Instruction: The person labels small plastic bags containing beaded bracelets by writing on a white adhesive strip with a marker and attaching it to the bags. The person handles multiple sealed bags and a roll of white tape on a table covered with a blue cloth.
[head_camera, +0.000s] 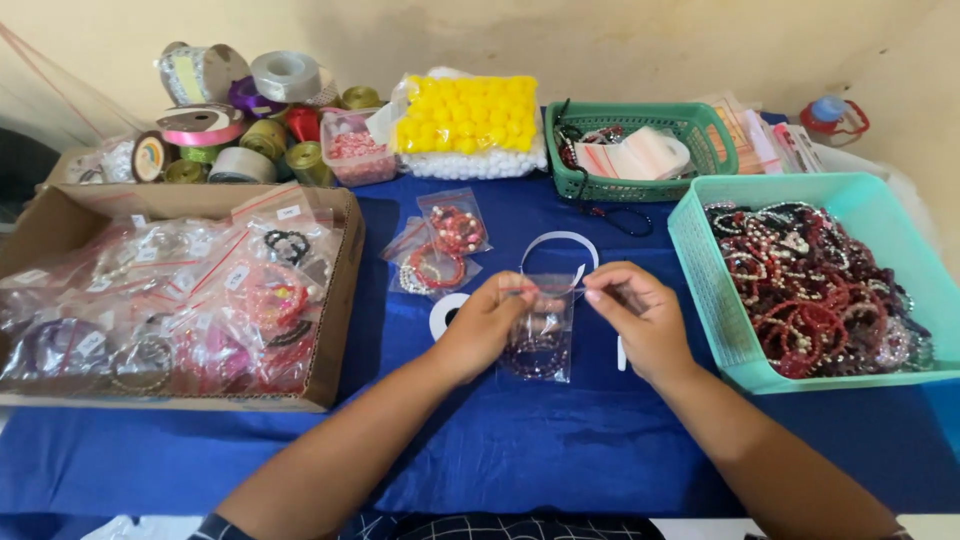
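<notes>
We see a home craft workshop: beside the blue-clothed table's (560, 450) centre sit ribbon spools (240, 120), a cardboard box (335, 330) of bagged bracelets, and a turquoise basket (700, 270) of beads.

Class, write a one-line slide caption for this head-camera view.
Both hands, left hand and right hand, pinch a small clear plastic bag holding a dark beaded bracelet above blue tablecloth.

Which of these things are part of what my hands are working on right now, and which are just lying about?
In hand:
- left hand and right hand pinching the top of a small clear bag
- dark purple bracelet inside it

Lying about:
- ribbon spools
- yellow pom-poms
- green basket
- spray bottle
</notes>
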